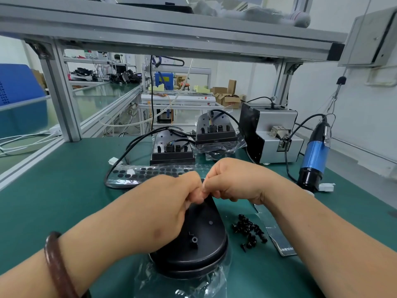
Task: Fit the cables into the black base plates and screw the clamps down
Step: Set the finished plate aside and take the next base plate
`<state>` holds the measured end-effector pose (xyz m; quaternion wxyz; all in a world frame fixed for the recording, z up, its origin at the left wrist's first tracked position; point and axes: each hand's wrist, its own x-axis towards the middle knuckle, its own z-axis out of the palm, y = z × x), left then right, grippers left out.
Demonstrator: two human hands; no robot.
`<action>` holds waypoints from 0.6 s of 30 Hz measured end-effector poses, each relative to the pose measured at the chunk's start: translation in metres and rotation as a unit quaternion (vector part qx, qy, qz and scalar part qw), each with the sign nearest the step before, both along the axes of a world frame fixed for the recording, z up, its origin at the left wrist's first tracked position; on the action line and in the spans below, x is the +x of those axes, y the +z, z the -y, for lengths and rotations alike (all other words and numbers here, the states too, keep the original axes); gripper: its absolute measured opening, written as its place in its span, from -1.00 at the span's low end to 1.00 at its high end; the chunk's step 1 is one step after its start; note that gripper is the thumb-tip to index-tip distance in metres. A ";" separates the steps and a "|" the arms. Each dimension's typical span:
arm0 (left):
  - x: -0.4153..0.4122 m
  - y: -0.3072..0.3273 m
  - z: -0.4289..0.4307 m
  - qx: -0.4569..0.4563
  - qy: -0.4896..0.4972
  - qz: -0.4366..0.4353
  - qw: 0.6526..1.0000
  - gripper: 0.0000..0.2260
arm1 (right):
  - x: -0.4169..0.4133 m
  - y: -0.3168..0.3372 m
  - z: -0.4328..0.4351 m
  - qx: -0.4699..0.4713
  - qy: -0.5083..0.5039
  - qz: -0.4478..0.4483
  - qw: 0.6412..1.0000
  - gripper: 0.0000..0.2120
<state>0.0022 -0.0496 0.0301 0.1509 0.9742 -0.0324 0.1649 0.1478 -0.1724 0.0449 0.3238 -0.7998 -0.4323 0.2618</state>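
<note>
A black oval base plate lies on clear plastic wrap on the green mat in front of me. My left hand and my right hand meet above its far end, fingers curled and pinching something small between them; what it is stays hidden behind the knuckles. A heap of black screws lies just right of the plate. Two more base plates with cables fitted stand farther back. A blue electric screwdriver hangs at the right.
A sheet of black round pads lies beyond my hands. A black cable loops across the mat. A grey screw feeder box stands at the back right. An aluminium frame post rises at the left.
</note>
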 end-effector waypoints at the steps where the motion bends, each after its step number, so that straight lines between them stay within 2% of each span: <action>1: 0.000 -0.001 0.001 0.011 0.002 0.002 1.000 -0.72 | 0.000 0.000 0.000 0.000 -0.002 -0.001 1.000 -0.61; 8: -0.001 -0.002 0.003 0.049 0.023 -0.013 0.998 -0.75 | 0.001 -0.001 0.000 -0.004 -0.005 0.006 1.000 -0.70; 12: -0.001 -0.003 0.001 0.045 0.013 -0.036 0.998 -0.77 | -0.002 0.006 0.003 0.003 -0.003 0.045 0.999 -0.73; 14: 0.000 -0.003 0.001 0.032 0.009 -0.054 0.998 -0.77 | 0.002 0.009 0.005 0.032 -0.046 0.071 0.996 -0.86; 18: -0.004 -0.004 0.005 0.052 0.009 -0.078 0.996 -0.75 | 0.018 0.012 0.011 0.087 -0.151 0.059 0.983 -0.82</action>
